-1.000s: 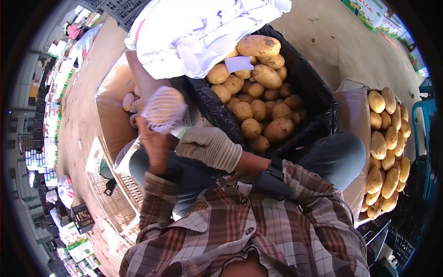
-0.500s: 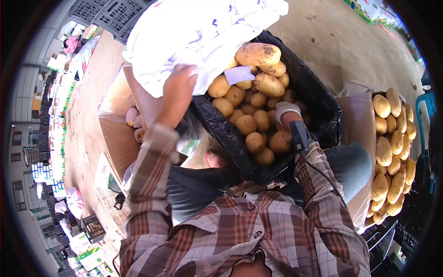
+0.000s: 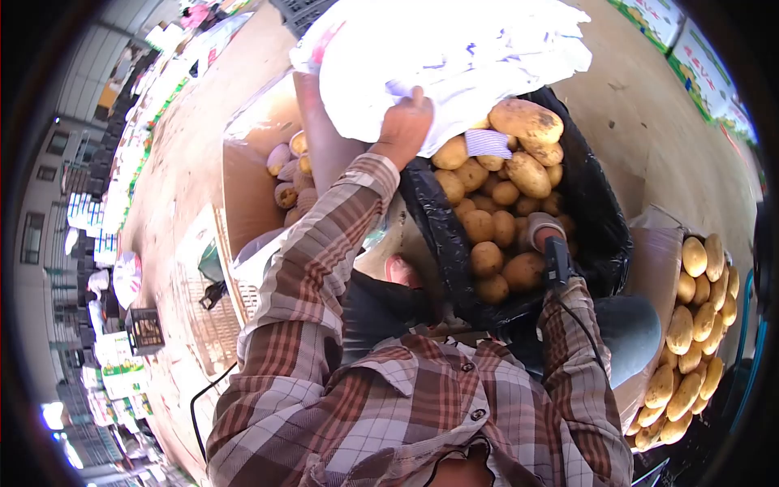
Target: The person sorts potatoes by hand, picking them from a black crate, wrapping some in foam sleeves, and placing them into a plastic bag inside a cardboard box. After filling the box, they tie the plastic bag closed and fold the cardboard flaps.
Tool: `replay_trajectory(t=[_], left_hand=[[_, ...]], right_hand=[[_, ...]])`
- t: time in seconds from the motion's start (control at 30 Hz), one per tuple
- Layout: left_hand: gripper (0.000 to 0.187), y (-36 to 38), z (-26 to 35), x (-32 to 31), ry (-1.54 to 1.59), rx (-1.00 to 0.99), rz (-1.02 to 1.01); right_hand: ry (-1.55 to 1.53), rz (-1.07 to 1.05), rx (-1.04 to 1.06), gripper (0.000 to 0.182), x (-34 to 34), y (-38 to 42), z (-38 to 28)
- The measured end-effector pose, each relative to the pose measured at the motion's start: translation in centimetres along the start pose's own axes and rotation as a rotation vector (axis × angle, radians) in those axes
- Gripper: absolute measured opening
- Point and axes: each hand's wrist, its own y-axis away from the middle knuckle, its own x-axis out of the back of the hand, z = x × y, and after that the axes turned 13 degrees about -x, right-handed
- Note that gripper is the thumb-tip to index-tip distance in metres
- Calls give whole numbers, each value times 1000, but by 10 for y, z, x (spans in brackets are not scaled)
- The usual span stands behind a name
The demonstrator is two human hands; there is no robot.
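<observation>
My bare left hand (image 3: 406, 123) is closed at the near edge of a crumpled white sheet (image 3: 462, 61), with its thumb up; the sheet lies over the far side of a box lined with black plastic (image 3: 434, 235). Inside the box are many potatoes (image 3: 485, 258). Among them, at the right side, is my right hand (image 3: 545, 224) in a pale glove, its fingers hidden from view. A dark device with a cable (image 3: 557, 261) sits on my right wrist. A piece of pale netting (image 3: 488, 144) rests on the potatoes near the sheet.
At the right stands a carton of potatoes (image 3: 682, 329). Left of my left arm, another carton (image 3: 251, 162) holds potatoes in foam nets (image 3: 286, 174). A woven plastic crate (image 3: 209, 316) is on the floor at the left. Printed cartons (image 3: 704, 69) line the far right.
The view has shifted, so the boxes appear farther right and lower. My left hand has moved toward the potato box, still at the sheet's edge. My right hand stays among the potatoes.
</observation>
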Motion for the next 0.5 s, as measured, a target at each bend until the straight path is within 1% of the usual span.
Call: replay_trajectory(t=[0.03,0.07,0.1,0.13,0.17,0.2,0.23,0.3,0.33,0.37,0.4,0.43,0.5], left_hand=[[9,-2,3,15,32,-29,-63],[8,0,1,25,110,-33,-55],[8,2,1,34,195,-40,-47],[8,6,2,44,201,-41,-44],[9,9,2,61,733,300,-47],[10,13,3,71,1267,643,-55],[12,26,7,55,1531,722,262],[21,35,23,82,1580,940,312],[23,44,32,81,1679,1093,325],[25,57,43,74,1768,1254,337],[29,68,59,67,1890,1302,409],[35,78,70,59,2090,1267,390],[43,69,98,68,2126,1244,277]], right_hand=[[-31,60,-67,39,-3,-11,5],[-66,116,-140,40,2,-6,3],[-64,115,-141,40,4,0,2],[-212,226,-146,42,6,7,5],[-361,341,-161,43,15,23,7],[-446,354,-155,45,23,37,9],[-534,370,-155,46,31,50,10],[-646,436,-126,52,43,64,14],[-648,442,-147,52,46,68,19],[-898,416,-31,52,49,70,22],[-1141,387,98,53,50,74,24],[-1135,394,94,53,53,83,22],[-1574,71,266,50,61,99,15]])
